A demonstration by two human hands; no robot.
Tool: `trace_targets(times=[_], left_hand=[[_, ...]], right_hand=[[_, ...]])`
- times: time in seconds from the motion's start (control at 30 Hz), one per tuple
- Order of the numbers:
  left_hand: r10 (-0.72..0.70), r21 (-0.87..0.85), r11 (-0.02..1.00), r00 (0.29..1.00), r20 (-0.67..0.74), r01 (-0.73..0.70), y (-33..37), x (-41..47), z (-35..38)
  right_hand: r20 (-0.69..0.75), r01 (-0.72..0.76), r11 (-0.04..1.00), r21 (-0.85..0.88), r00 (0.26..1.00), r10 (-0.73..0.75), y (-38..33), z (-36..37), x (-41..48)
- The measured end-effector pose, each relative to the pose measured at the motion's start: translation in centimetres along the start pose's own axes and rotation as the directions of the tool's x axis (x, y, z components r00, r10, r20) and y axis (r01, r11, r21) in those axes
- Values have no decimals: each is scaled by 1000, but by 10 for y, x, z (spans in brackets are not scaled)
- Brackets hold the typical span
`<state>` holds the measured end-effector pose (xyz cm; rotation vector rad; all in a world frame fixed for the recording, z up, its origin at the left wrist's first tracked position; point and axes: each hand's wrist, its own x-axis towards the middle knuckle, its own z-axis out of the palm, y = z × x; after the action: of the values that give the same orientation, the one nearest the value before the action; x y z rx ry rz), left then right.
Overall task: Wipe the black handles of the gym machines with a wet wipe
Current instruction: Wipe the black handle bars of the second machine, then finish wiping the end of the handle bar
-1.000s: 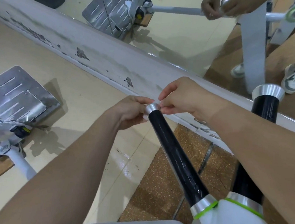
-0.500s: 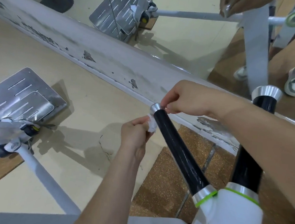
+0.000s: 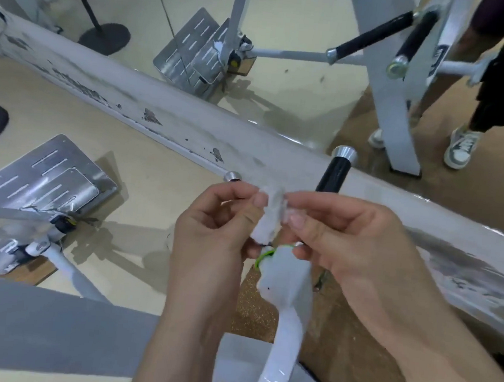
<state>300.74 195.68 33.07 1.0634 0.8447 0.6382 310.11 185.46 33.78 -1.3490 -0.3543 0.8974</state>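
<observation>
A small crumpled white wet wipe (image 3: pixel 270 215) is pinched between my left hand (image 3: pixel 220 227) and my right hand (image 3: pixel 353 239), held up in front of the machine. The left black handle is almost wholly hidden behind my hands; only its silver end cap (image 3: pixel 232 176) shows. The right black handle (image 3: pixel 334 175) with a silver cap rises past my right hand. Both handles join the white machine arm (image 3: pixel 289 288) with green rings at the joints.
A scuffed white base ledge (image 3: pixel 166 113) of a wall mirror crosses the view; the mirror reflects the machine, its handles and a person's legs. A metal foot plate (image 3: pixel 42 172) lies on the floor at left. Cork matting (image 3: pixel 338 335) sits under the machine.
Both hands left the left handle's tip and came together nearer me, now holding the wipe between them. The view tilted up, showing more of the mirror.
</observation>
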Motion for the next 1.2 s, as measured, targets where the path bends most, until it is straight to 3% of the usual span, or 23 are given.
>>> trace_targets(times=[0.1, 0.2, 0.27, 0.37, 0.57, 0.67, 0.8, 0.9, 1.03, 1.1, 1.2], left_hand=[[-47, -25, 998, 994, 97, 49, 3, -62, 28], [-59, 36, 998, 975, 214, 52, 1, -133, 50], [-53, 133, 991, 981, 189, 28, -4, -180, 61], [-67, 134, 989, 995, 79, 56, -7, -243, 74], [-117, 247, 966, 979, 170, 73, -9, -341, 92], [-148, 238, 967, 966, 214, 95, -12, -384, 99], [-103, 302, 953, 952, 290, 11, -26, -435, 104], [-127, 344, 939, 920, 370, -8, -38, -473, 109], [-190, 375, 927, 863, 469, 0, -53, -525, 116], [-161, 451, 890, 877, 453, -70, -65, -551, 124], [-124, 511, 852, 906, 405, -112, -82, -583, 143]], right_hand=[[-124, 36, 999, 12, 992, -34, -11, -26, -57], [-133, 35, 999, -8, 991, -35, -23, -53, -120], [-128, 28, 999, 24, 992, -24, -29, -69, -163], [-223, 20, 994, 105, 975, 4, -32, -88, -226], [-422, -10, 995, 98, 905, 51, -25, -114, -332], [-367, -58, 991, 123, 925, 99, -25, -125, -382], [-141, -124, 992, 16, 982, 125, -33, -150, -445], [-195, -80, 987, -137, 979, 53, -32, -170, -482], [-287, -79, 982, -169, 958, 27, -20, -198, -533], [-282, -125, 984, -130, 956, 84, -16, -214, -557], [-292, -218, 967, 131, 924, 248, -16, -237, -590]])
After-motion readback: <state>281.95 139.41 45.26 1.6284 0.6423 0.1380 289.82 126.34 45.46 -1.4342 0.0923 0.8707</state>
